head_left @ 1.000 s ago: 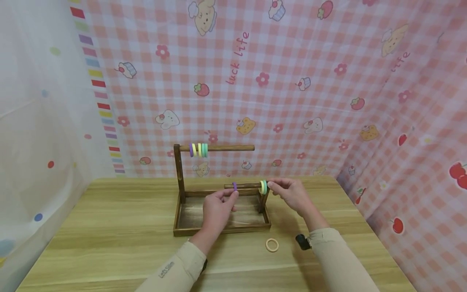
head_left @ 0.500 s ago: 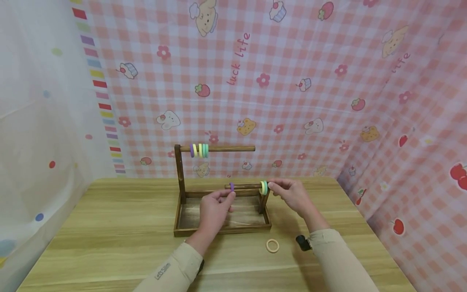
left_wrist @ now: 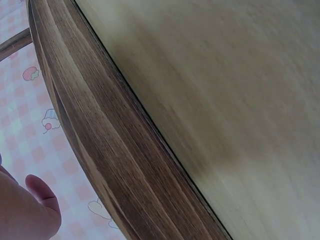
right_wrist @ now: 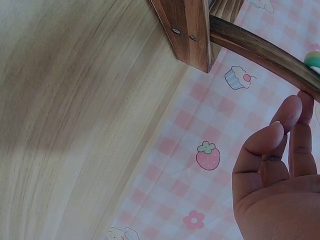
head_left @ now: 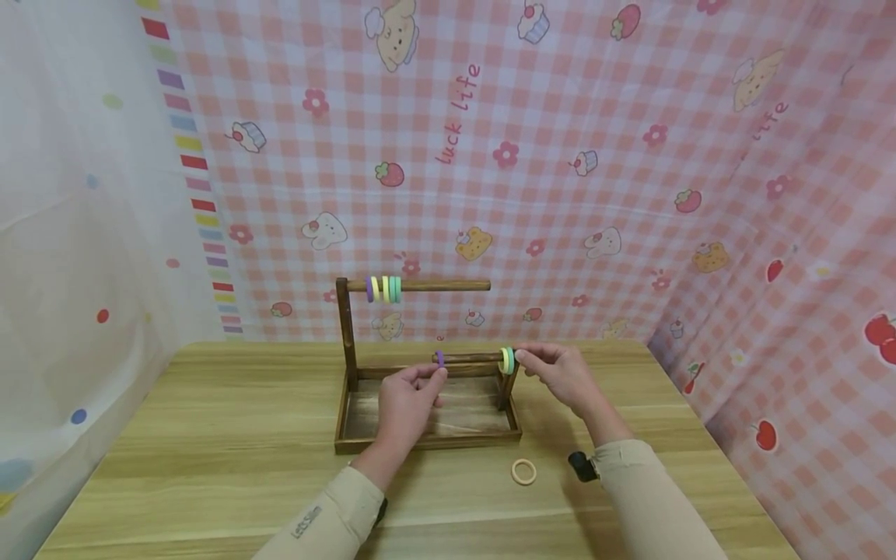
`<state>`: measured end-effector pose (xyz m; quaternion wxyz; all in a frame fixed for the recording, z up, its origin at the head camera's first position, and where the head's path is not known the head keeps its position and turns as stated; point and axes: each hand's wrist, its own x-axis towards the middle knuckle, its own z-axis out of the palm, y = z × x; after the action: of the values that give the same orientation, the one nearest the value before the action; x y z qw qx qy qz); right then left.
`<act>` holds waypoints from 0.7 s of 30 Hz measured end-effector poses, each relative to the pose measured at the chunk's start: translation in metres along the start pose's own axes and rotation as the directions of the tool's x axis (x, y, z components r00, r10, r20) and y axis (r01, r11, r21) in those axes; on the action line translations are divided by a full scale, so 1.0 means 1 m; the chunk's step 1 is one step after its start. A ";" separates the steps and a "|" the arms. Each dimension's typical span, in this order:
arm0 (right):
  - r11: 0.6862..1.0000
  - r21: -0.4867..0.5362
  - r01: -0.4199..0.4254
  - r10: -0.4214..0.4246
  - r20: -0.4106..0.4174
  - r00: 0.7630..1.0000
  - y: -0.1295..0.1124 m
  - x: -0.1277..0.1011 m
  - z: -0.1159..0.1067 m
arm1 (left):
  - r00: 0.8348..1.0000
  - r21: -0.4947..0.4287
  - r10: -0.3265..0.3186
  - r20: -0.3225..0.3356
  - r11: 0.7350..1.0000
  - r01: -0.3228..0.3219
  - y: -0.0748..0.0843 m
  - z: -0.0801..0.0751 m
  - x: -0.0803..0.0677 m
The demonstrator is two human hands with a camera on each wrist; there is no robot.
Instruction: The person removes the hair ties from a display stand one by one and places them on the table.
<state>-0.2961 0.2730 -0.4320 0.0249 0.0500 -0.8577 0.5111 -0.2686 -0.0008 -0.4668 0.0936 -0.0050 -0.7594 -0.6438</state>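
Observation:
My left hand (head_left: pixel 407 408) pinches a purple ring (head_left: pixel 439 359) between thumb and fingertips, around the left free end of the lower wooden rod. This rod belongs to a dark wooden stand (head_left: pixel 428 442) with a tray base. At its right end hang a yellow ring (head_left: pixel 502 360) and a green ring (head_left: pixel 509 361), against the short post (head_left: pixel 505 393). My right hand (head_left: pixel 560 375) holds the top of that post with thumb and fingertips. In the right wrist view its fingertips (right_wrist: pixel 305 102) meet the post's edge. The left wrist view hides the purple ring.
A taller post (head_left: pixel 346 330) carries the upper rod (head_left: pixel 448 285), with purple, yellow and green rings near its left end. One pale yellow ring (head_left: pixel 523 472) lies on the wooden table (head_left: pixel 231 467) in front of the stand. A checked pink cloth (head_left: pixel 581 225) hangs behind.
My left hand has slid the purple ring leftward along the lower rod to its free end. The right hand stays at the short post, and the other rings keep their places.

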 end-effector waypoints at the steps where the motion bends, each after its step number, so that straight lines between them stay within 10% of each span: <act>1: 1.000 0.004 0.000 0.000 -0.001 1.000 0.000 0.000 0.000 | 1.000 0.007 0.001 -0.004 1.000 -0.001 -0.001 -0.001 0.000; 21: 1.000 0.004 -0.014 0.014 -0.005 1.000 -0.001 0.000 0.000 | 0.999 0.020 0.006 -0.040 1.000 -0.006 -0.007 -0.014 -0.007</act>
<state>-0.2964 0.2724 -0.4315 0.0234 0.0427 -0.8571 0.5128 -0.2611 -0.0150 -0.4728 0.1106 0.0064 -0.7636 -0.6361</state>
